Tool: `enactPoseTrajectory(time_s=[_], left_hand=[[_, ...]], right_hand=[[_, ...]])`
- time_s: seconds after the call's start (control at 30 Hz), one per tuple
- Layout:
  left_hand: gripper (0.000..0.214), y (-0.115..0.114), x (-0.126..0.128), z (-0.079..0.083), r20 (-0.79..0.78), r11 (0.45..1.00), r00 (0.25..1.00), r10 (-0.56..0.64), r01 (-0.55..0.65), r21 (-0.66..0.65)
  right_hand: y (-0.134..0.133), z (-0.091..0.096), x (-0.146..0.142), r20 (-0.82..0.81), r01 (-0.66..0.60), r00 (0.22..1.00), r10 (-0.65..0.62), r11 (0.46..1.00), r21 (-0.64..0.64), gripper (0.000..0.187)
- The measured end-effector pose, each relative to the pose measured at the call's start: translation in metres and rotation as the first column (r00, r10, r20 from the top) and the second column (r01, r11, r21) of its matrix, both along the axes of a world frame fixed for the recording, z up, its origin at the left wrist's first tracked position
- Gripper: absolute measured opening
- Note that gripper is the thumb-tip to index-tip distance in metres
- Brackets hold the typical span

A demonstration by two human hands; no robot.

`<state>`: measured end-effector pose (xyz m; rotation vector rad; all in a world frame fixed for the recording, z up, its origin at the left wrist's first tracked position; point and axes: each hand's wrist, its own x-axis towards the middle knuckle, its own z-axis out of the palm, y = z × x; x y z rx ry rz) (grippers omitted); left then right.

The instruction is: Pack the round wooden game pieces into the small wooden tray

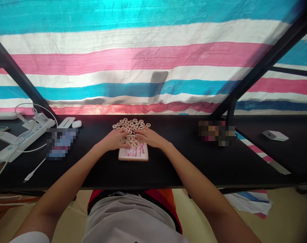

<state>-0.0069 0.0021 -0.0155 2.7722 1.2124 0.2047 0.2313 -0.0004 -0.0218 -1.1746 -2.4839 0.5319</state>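
Between and beyond curved hands [113,139] (any pinch unclear), round pale pieces [129,132] with red or black characters.

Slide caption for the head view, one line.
Left hand and right hand at round, character-marked pieces, some on a red-lined board, black table beneath.

You can pass over bare desk [187,140] right of the box [133,157]. Pieces [132,128] crowd its far side; well left, a power strip [19,145] blocks you.

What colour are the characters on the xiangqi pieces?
Red on some xiangqi pieces, dark on others, in the head view.
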Motion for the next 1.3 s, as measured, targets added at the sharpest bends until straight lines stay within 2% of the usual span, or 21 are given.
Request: enactPoseTrajectory(time_s=[0.13, 0.27, 0.37, 0.53, 0.67, 0.87, 1.03, 1.17, 1.23, 1.3], left_hand=[[0.067, 0.000, -0.001, -0.001, 0.012, 1.000, 1.000, -0.007, 0.007, 0.007], [0.070, 0.000, -0.001, -0.001, 0.004, 1.000, 1.000, 0.000, 0.000, -0.001], [0.071, 0.000, -0.001, 0.000, -0.003, 1.000, 1.000, 0.008, -0.008, -0.007], [0.070, -0.001, 0.000, 0.001, -0.022, 1.000, 0.999, 0.027, -0.027, -0.011], [0.070, -0.002, 0.001, 0.002, -0.025, 0.999, 0.999, 0.029, -0.029, -0.016], [0.071, -0.001, 0.001, 0.001, -0.027, 1.000, 0.999, 0.025, -0.025, -0.006], [0.070, -0.002, 0.001, 0.001, -0.031, 0.999, 0.999, 0.035, -0.035, -0.003], [0.069, -0.004, 0.002, 0.004, -0.052, 0.997, 0.996, 0.073, -0.074, -0.010], [0.069, -0.004, 0.003, 0.004, -0.059, 0.996, 0.994, 0.090, -0.091, -0.013], [0.069, -0.004, 0.004, 0.005, -0.065, 0.995, 0.993, 0.097, -0.098, -0.015]], right_hand=[[0.007, -0.002, 0.004, -0.011, 0.045, 0.999, -0.044, 0.997, 0.065, 0.043], [0.015, -0.007, 0.011, 0.041, 0.123, 0.991, -0.127, 0.989, 0.078, 0.035], [0.017, -0.009, 0.014, 0.071, 0.098, 0.992, -0.104, 0.992, 0.077, 0.037], [0.017, -0.012, 0.019, 0.009, 0.061, 0.998, -0.062, 0.992, 0.112, 0.036], [0.021, -0.017, 0.024, -0.003, 0.091, 0.996, -0.091, 0.984, 0.155, 0.031], [0.023, -0.020, 0.025, 0.046, 0.114, 0.992, -0.120, 0.986, 0.120, 0.025], [0.020, -0.015, 0.024, 0.041, 0.136, 0.989, -0.141, 0.986, 0.093, 0.022], [0.014, -0.005, 0.024, -0.096, 0.206, 0.976, -0.194, 0.970, 0.128, 0.022], [0.009, 0.002, 0.022, -0.179, 0.183, 0.971, -0.161, 0.976, 0.114, 0.022], [0.005, 0.007, 0.019, -0.204, 0.103, 0.975, -0.088, 0.993, 0.064, 0.025]])
